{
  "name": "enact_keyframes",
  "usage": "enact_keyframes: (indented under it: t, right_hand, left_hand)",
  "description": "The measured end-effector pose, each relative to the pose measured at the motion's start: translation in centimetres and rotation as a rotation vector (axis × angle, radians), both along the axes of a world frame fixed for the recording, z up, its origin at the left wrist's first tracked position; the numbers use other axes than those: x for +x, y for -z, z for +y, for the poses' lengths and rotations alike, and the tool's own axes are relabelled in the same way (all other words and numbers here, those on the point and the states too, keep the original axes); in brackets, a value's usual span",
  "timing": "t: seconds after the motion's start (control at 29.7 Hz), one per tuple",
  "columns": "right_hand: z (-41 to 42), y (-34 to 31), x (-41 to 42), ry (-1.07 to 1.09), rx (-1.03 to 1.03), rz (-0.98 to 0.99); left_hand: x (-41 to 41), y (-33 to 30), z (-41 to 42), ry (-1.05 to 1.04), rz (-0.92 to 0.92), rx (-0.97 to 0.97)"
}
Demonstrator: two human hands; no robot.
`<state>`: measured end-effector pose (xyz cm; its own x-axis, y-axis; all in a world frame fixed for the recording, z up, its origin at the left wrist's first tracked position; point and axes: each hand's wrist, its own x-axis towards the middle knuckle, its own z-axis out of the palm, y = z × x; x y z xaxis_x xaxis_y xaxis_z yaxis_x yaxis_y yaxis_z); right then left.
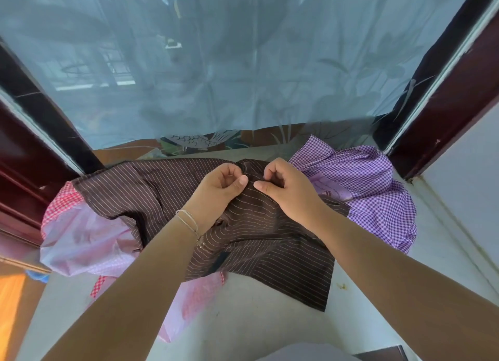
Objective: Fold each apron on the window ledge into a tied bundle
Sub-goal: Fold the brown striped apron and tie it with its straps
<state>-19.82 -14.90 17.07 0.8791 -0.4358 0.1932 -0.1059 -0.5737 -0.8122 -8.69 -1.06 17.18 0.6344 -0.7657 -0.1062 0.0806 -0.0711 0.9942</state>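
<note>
While both arms reach forward from the near edge, the pale ledge [270, 323] carries three aprons below a window [216, 63] covered with a bluish translucent sheet. The window fills the far half of the view, and dark red frames [459, 112] stand at its left and right sides.

The brown apron [270, 242] with thin light stripes is the largest cloth. It lies spread in the middle of the ledge, wrinkled, with one corner pointing to the near right. It partly covers the pink apron [81, 242], which lies on the left and continues under it toward the near side, with red check at its edges. The purple apron [372, 187], in a small check pattern, lies crumpled at the far right, and its left edge goes under the brown apron.

The left hand [218, 187] and the right hand [286, 187] are close together at the far middle part of the brown apron. Each hand has curled fingers and pinches a small fold of the brown cloth between thumb and forefinger; the two thumbs nearly meet. On the left wrist there is a thin bracelet [187, 220].
</note>
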Motion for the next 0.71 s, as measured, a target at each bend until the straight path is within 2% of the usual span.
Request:
enact_keyframes:
  t: [0.17,0.27,0.44,0.57,0.64,0.71]
  right_hand:
    - [0.2,-0.3,0.1,-0.029,-0.071,-0.043]
    - [0.2,-0.8,0.3,-0.044,-0.043,-0.052]
    - [-0.2,-1.3,0.2,-0.056,0.002,-0.062]
    - [-0.9,-1.3,0.1,-0.057,0.008,-0.055]
    - [-1.3,-1.8,0.1,-0.065,0.018,-0.055]
    - [-1.8,-2.7,-0.1,-0.098,0.0,-0.019]
  left_hand:
    - [1.1,-1.9,-0.2,0.225,0.199,0.056]
    - [1.9,-2.6,-0.1,0.391,0.209,0.074]
    - [3.8,-3.1,-0.6,0.456,0.139,0.145]
    - [3.4,-4.5,-1.9,0.371,-0.05,0.245]
    - [3.1,-5.1,-2.8,0.24,-0.146,0.207]
    - [2.7,-6.0,-3.4,0.117,-0.125,0.122]
